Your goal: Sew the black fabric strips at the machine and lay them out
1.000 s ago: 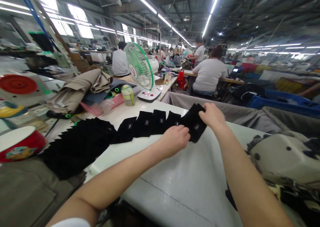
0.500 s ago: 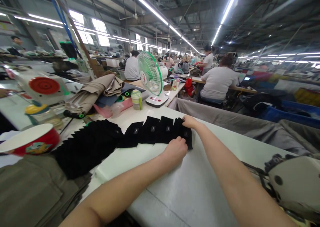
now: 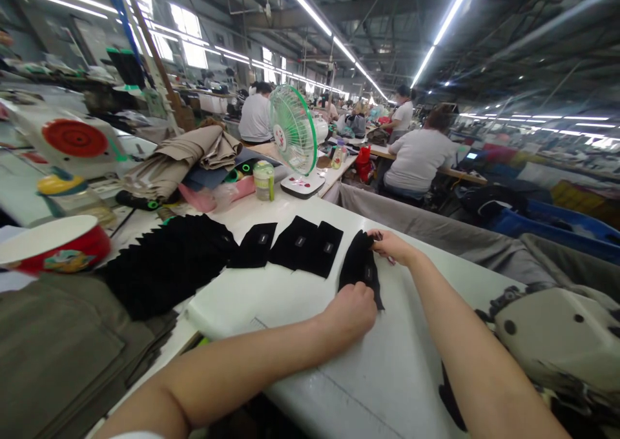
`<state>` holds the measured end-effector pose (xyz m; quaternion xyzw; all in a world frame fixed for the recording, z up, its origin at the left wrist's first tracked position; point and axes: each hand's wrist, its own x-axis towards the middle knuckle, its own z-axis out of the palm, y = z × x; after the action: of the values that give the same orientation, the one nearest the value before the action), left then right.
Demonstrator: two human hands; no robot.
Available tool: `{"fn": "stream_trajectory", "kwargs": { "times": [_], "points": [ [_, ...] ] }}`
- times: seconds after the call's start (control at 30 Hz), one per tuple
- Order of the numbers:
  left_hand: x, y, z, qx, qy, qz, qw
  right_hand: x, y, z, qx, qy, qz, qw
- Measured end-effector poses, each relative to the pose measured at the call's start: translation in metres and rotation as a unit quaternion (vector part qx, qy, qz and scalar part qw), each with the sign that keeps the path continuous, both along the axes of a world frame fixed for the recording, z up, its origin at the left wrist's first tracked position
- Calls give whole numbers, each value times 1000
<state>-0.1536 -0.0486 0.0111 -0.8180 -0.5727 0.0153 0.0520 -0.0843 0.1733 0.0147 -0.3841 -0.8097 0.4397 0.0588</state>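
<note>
A black fabric piece [image 3: 359,261] with a small grey label stands slightly bunched on the white table. My left hand [image 3: 356,310] is closed on its lower edge. At its upper edge is my right hand [image 3: 393,246], fingers pinched on the cloth; something small, dark and reddish shows at those fingers, too small to name. Left of my hands lie two overlapping black labelled pieces [image 3: 306,248], then another labelled piece [image 3: 254,245]. That last one touches a long fanned stack of black pieces [image 3: 169,265].
A sewing machine head [image 3: 557,336] stands at the right. Behind the pieces are a green-rimmed fan [image 3: 293,132], a lidded cup [image 3: 264,181] and folded beige cloth [image 3: 179,161]. A red-sided bowl [image 3: 72,252] sits at the left. Grey cloth [image 3: 411,223] hangs along the table's far edge.
Both hands have drawn the rightmost black piece right and toward me, opening a gap beside the other pieces. Those pieces have shifted too, and two of them now overlap more.
</note>
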Motion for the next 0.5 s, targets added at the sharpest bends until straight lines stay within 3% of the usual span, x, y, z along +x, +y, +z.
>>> {"fn": "stream_trajectory", "kwargs": {
  "times": [0.13, 0.27, 0.4, 0.5],
  "points": [
    [-3, -4, 2, 1, 8, -16, 1000, 6, -6, 15, -5, -6, 13, 1000],
    [-26, -20, 21, 59, 6, -3, 998, -6, -12, 34, 18, -31, 34, 999],
    [-68, -32, 40, 125, 27, 41, 991, -53, -17, 37, 66, -48, 27, 996],
    [-95, -33, 32, 95, 31, 71, 992, -97, -23, 27, 102, -83, 22, 991]
  ]
}}
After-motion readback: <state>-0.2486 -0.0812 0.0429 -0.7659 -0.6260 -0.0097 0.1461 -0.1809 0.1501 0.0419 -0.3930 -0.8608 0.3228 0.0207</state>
